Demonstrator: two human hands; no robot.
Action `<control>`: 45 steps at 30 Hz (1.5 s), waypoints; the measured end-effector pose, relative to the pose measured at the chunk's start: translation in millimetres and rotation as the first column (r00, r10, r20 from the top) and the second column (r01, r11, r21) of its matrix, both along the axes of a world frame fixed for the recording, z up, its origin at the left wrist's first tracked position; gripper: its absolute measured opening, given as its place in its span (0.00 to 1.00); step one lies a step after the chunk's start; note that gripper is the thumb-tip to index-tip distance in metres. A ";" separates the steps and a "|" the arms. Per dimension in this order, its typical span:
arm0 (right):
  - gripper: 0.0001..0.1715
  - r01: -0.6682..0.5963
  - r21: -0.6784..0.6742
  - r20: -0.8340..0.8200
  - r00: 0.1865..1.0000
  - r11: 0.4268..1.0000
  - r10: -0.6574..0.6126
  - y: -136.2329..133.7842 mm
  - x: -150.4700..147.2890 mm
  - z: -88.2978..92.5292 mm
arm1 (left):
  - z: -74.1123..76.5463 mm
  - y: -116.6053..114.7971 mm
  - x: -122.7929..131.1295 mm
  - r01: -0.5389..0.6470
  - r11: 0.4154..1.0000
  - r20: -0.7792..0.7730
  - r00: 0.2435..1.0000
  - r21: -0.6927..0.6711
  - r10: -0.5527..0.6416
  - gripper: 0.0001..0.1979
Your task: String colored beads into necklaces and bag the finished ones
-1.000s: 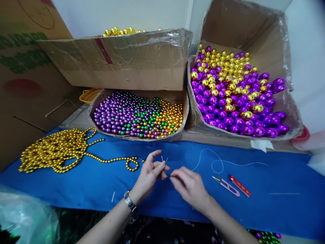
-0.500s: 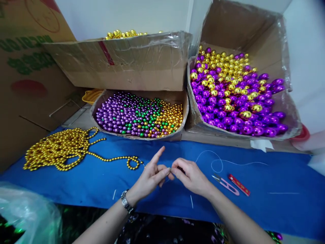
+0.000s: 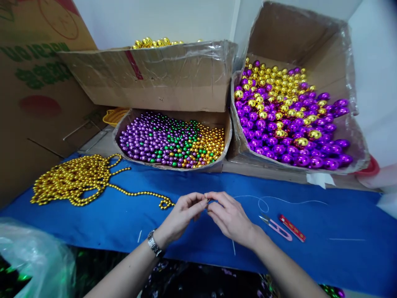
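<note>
My left hand, with a watch on its wrist, pinches with thumb and index finger. Its fingertips meet those of my right hand, which is closed in a pinch too. Between them seems to be a thin clear thread; the exact spot is hidden by the fingers. From behind my right hand this thread runs rightward over the cloth in a small loop. A gold bead strand ends in a curl beside my left hand, trailing from a heap of gold bead strands.
Pink-handled thread snips and a red case lie right on the blue cloth. Behind stand a box of small purple, green and gold beads and a carton of larger purple and gold beads. A plastic bag is front left.
My left index finger, raised before, has come down into the pinch. My right fingers have stretched forward a little, and the thread's loop on the right has shrunk.
</note>
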State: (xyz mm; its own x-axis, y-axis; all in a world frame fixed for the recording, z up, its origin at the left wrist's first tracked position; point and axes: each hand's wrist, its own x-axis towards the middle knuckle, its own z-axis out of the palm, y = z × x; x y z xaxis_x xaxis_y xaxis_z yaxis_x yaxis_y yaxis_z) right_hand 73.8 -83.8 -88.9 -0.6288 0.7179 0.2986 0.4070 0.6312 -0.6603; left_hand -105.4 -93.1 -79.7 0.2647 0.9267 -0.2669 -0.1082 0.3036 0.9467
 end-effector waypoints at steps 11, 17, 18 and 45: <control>0.08 0.221 -0.060 -0.052 0.973 0.973 -0.224 -7.9 0.9 -4.5 | -4.7 -2.8 -2.5 -0.013 1.000 -0.009 1.000 -0.016 0.013 0.14; 0.07 0.211 -0.080 -0.061 0.974 0.974 -0.216 6.6 0.4 -1.8 | -4.7 -4.4 -3.1 0.075 0.996 -0.126 0.990 0.040 -0.070 0.15; 0.06 0.201 -0.075 -0.062 0.977 0.977 -0.206 8.9 -0.8 -1.6 | -5.0 -4.8 -2.8 0.108 0.994 -0.127 0.986 0.020 -0.104 0.15; 0.12 0.346 -0.408 -0.367 0.785 0.845 -0.499 -11.2 -15.9 -3.8 | -7.1 -13.7 16.3 -0.040 0.951 -0.364 0.918 0.307 0.157 0.13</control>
State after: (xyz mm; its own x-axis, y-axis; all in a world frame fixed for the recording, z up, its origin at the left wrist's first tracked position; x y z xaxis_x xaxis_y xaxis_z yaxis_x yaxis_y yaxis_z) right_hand 57.9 -95.0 -92.7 -0.0920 0.9780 0.1873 0.1992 0.2023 -0.9588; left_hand -89.1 -106.8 -86.8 0.1000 0.9939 -0.0464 0.2621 0.0187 0.9649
